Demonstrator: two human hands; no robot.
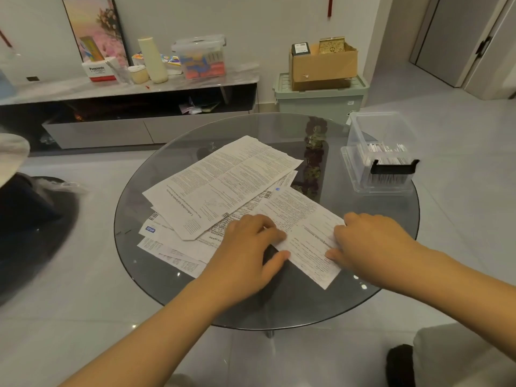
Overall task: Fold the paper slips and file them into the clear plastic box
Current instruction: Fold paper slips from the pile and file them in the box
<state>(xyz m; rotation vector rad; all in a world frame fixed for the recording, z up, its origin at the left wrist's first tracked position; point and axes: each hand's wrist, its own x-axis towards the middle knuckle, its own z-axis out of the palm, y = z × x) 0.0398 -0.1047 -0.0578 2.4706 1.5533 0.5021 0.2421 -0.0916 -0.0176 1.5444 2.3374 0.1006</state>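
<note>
A printed paper slip (pixel 305 233) lies at the near side of the round glass table (pixel 349 297). My left hand (pixel 245 247) holds its left edge, thumb under or beside the paper. My right hand (pixel 371 241) grips its right edge with curled fingers. A larger unfolded leaflet (pixel 223 182) tops a loose pile of other slips (pixel 173 247) to the left. The clear plastic box (pixel 379 155) stands at the table's right edge, its lid off, with several folded slips upright inside behind a black clip.
A low cabinet (pixel 134 85) with bottles and a lidded tub runs along the back wall. A cardboard carton (pixel 324 65) sits on a green storage bin (pixel 321 99). A dark seat (pixel 25 219) is at the left, and a grey cushion (pixel 460 356) at the bottom right.
</note>
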